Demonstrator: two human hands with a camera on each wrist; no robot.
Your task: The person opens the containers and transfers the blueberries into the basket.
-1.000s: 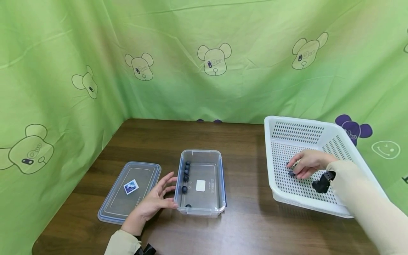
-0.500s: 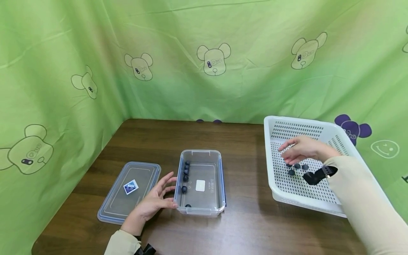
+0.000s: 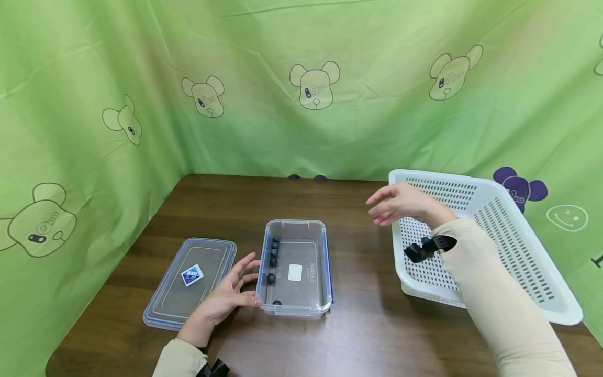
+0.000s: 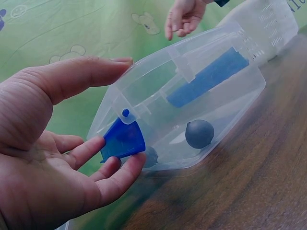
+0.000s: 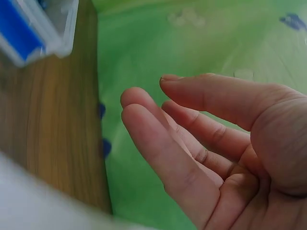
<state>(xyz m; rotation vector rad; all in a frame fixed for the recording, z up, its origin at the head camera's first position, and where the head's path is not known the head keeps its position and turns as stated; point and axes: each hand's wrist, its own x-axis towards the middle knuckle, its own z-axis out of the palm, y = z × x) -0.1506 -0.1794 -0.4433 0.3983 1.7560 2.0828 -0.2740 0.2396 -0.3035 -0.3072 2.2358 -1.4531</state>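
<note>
My left hand (image 3: pixel 225 301) touches the left side of a clear plastic food container (image 3: pixel 306 296). In the left wrist view its thumb lies at the rim and its fingertips touch a blue latch (image 4: pixel 123 139). Several dark blue, blueberry-like balls (image 3: pixel 271 278) lie along the container's left side. My right hand (image 3: pixel 406 204) hovers over the left rim of a white perforated basket (image 3: pixel 518 246). Its fingers are loosely bent, and nothing shows between them in the right wrist view. The wrist and its black camera hide part of the basket floor.
A clear lid (image 3: pixel 174 309) with a blue edge and a diamond sticker lies left of the container. Brown table (image 3: pixel 358 324) separates container and basket. A green patterned curtain (image 3: pixel 254 136) hangs behind and to the left.
My right hand has lifted from the balls on the basket floor and moved left and up to the basket's rim. My left hand stays at the container.
</note>
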